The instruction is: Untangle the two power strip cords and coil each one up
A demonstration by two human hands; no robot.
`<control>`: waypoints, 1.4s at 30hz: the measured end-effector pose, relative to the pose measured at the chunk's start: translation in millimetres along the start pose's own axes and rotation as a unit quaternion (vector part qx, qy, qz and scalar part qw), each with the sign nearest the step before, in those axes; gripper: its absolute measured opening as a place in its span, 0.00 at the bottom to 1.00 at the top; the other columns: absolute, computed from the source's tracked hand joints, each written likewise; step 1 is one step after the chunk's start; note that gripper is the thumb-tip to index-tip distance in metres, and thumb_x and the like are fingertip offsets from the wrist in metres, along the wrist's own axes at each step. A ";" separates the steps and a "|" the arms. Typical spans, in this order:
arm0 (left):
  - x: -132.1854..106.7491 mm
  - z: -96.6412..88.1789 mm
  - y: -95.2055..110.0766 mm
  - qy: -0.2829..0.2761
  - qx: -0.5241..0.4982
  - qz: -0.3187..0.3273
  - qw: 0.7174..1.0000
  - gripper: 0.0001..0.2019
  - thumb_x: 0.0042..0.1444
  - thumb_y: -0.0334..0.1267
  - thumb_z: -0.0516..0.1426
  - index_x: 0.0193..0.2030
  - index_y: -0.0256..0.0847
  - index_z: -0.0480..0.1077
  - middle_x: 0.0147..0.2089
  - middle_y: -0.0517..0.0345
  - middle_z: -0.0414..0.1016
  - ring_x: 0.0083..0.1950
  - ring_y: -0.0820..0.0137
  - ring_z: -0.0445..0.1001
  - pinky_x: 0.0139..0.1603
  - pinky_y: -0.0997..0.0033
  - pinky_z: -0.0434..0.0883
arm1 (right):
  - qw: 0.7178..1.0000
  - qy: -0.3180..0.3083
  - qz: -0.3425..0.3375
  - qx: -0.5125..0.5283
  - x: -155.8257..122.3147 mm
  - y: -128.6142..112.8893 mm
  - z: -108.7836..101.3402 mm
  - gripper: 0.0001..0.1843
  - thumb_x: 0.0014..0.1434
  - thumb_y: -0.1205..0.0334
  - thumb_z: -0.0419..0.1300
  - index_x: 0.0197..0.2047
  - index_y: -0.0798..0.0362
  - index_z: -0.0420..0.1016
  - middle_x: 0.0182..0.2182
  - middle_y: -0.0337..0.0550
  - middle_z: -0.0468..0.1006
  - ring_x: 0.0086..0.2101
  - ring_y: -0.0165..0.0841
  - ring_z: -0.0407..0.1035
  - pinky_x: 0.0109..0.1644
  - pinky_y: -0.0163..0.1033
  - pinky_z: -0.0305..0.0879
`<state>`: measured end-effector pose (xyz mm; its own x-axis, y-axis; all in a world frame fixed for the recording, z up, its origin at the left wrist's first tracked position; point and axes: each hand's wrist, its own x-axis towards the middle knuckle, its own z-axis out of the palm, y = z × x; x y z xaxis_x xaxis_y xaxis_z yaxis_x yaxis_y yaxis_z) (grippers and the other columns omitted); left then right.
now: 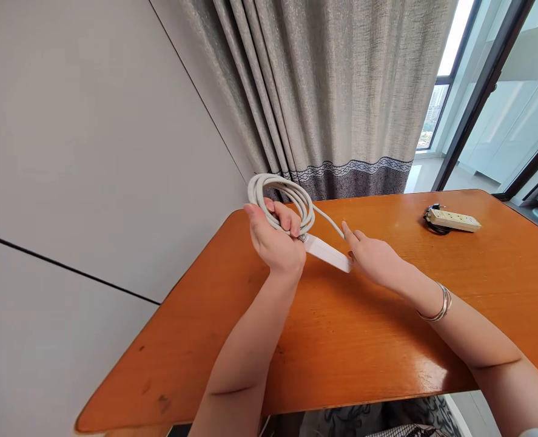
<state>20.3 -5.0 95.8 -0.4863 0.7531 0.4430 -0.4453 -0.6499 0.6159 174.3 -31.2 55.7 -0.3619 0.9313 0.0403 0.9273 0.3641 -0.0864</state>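
Note:
My left hand (275,240) is closed around a coil of white cable (282,194), holding the loops upright above the orange table (341,328). The cable belongs to a white power strip (327,252) that lies slanted just right of that hand. My right hand (372,258) rests on the strip's right end, fingers stretched toward a strand of cable running from the coil. A silver bangle sits on my right wrist.
A second, cream power strip (453,220) with a dark cord lies at the table's far right. A grey curtain (332,91) hangs behind the table, a pale wall (91,152) runs along the left, and windows (500,109) stand at the right.

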 end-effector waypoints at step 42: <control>-47.7 -4.2 -23.4 -0.504 0.095 -0.194 0.836 0.29 0.56 0.71 0.52 0.32 0.42 0.61 0.19 0.66 0.59 0.20 0.77 0.55 0.20 0.74 0.56 | 0.819 0.448 -0.181 0.310 -34.2 22.3 -45.5 0.13 0.61 0.53 0.67 0.45 0.49 0.77 0.38 0.43 0.81 0.42 0.38 0.74 0.52 0.48 0.70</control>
<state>50.8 -26.1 57.6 0.5906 0.6687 0.4517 -0.2490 -0.3815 0.8902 211.7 -55.2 97.7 -0.1288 0.4843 0.8654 0.4473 0.8072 -0.3851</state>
